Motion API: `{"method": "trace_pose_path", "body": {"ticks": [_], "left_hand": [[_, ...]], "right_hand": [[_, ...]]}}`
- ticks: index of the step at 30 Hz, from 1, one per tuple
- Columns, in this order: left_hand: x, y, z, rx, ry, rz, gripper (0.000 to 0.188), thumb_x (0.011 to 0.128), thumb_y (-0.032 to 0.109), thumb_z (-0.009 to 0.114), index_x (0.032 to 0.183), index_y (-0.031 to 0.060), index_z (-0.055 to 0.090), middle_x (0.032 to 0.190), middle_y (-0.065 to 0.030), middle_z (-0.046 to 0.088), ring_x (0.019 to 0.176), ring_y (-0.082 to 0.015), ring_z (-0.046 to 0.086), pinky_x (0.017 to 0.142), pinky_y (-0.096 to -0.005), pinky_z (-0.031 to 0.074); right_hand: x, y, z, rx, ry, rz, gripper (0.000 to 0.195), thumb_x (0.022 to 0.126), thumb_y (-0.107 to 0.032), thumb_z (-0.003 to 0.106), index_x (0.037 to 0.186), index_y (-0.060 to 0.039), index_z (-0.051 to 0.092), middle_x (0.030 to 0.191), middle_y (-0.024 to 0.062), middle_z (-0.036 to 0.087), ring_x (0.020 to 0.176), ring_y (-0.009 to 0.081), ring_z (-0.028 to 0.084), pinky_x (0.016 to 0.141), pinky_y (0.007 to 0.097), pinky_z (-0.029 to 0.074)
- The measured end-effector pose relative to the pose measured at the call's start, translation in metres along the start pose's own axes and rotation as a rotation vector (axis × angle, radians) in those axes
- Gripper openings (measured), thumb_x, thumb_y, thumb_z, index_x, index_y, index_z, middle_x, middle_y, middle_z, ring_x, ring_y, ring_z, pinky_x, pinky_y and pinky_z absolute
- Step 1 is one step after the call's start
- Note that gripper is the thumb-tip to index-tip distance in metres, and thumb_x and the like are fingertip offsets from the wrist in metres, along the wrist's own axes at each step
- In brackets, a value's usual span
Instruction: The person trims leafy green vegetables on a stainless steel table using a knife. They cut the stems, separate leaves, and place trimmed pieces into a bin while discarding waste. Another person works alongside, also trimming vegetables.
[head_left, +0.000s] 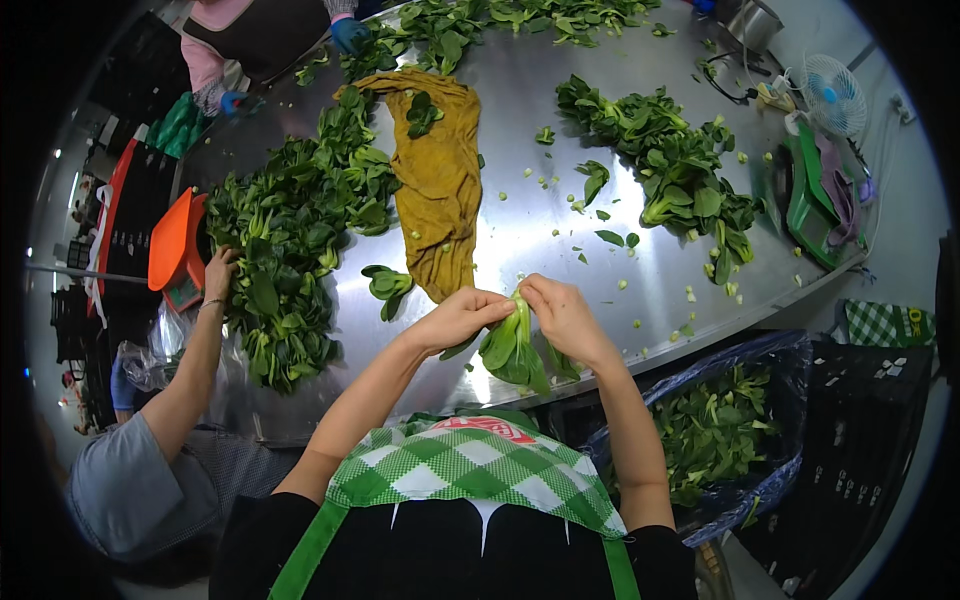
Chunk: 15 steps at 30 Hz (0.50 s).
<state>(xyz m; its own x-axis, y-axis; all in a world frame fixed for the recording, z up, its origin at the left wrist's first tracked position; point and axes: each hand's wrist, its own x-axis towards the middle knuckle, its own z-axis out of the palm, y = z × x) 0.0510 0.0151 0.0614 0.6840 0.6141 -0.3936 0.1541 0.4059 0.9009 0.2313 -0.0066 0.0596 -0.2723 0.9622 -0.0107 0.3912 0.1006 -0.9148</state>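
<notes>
Both hands meet over the near edge of the metal table, at the pale base of a green bok choy (514, 349). My left hand (465, 315) pinches the base from the left, its thumb and fingers together. From the right, my right hand (559, 311) grips the stem end too. The leaves hang down towards me, spreading below the hands. Just beyond lies a crumpled mustard-yellow cloth (439, 195). A loose bok choy (386, 285) rests beside its near end. Small cut stem pieces and leaf scraps (611, 238) are scattered to the right.
Bok choy heaps lie left (292, 232), right (679, 161) and far on the steel table (525, 217). A co-worker's hand (221, 274) touches the left heap beside an orange scale (174, 240). Another person wears blue gloves (349, 34). A lined crate of greens (712, 435) stands right; a fan (831, 94) beyond.
</notes>
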Motion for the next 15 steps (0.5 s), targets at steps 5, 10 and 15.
{"method": "trace_pose_path", "body": {"ticks": [5, 10, 15], "left_hand": [[0.001, 0.001, 0.002, 0.002, 0.009, -0.010, 0.027, 0.088, 0.023, 0.046, 0.075, 0.0008, 0.056, 0.066, 0.0070, 0.045, 0.061, -0.0013, 0.037, 0.056, -0.0174, 0.033], [0.004, 0.002, 0.006, -0.024, 0.062, -0.057, 0.029, 0.087, 0.024, 0.047, 0.074, 0.0010, 0.058, 0.064, 0.0077, 0.047, 0.059, -0.0012, 0.038, 0.055, -0.0173, 0.033], [0.000, -0.001, 0.011, 0.303, 0.168, 0.121, 0.032, 0.077, 0.026, 0.061, 0.091, -0.0007, 0.055, 0.080, -0.0036, 0.055, 0.068, -0.0098, 0.048, 0.062, -0.0224, 0.039]], "right_hand": [[0.001, -0.001, -0.004, 0.003, -0.025, 0.013, 0.021, 0.085, -0.017, 0.042, 0.081, 0.0017, 0.051, 0.068, 0.0232, 0.051, 0.066, 0.0401, 0.050, 0.057, 0.0407, 0.039], [0.001, 0.005, -0.002, 0.077, -0.038, 0.075, 0.023, 0.086, -0.018, 0.042, 0.079, 0.0025, 0.051, 0.064, 0.0218, 0.050, 0.059, 0.0377, 0.048, 0.055, 0.0381, 0.039], [-0.002, 0.023, 0.000, 0.095, 0.041, 0.138, 0.025, 0.085, -0.020, 0.043, 0.079, 0.0027, 0.053, 0.063, 0.0203, 0.051, 0.057, 0.0354, 0.049, 0.055, 0.0365, 0.039]]}}
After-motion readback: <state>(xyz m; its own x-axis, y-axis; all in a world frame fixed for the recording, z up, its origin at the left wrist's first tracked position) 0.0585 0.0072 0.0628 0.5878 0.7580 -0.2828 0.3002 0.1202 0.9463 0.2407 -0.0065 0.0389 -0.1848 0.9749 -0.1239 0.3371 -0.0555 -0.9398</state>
